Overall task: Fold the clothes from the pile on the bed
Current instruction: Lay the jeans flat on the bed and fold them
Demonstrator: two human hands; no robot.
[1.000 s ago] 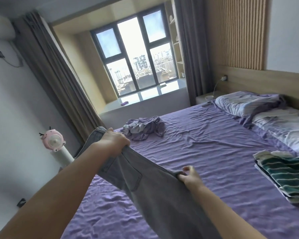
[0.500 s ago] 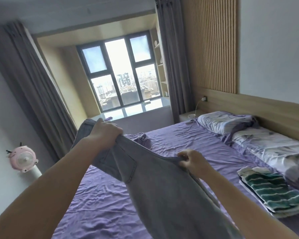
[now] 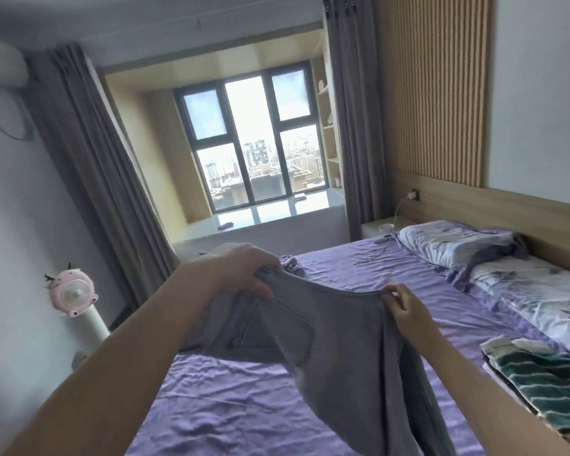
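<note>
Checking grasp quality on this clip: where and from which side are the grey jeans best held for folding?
At the waistband, one corner in each of the hands, coming from the two ends. The grey jeans hang with the waistband stretched as the top edge and the legs falling below it. The left hand and right hand grip it there, which probably keeps the legs hanging aligned.

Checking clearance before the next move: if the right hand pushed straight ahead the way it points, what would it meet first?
Probably the crumpled purple garment on the purple bedsheet; the right hand, gripping the grey jeans, points up-left toward it, though depth is unclear.
</note>
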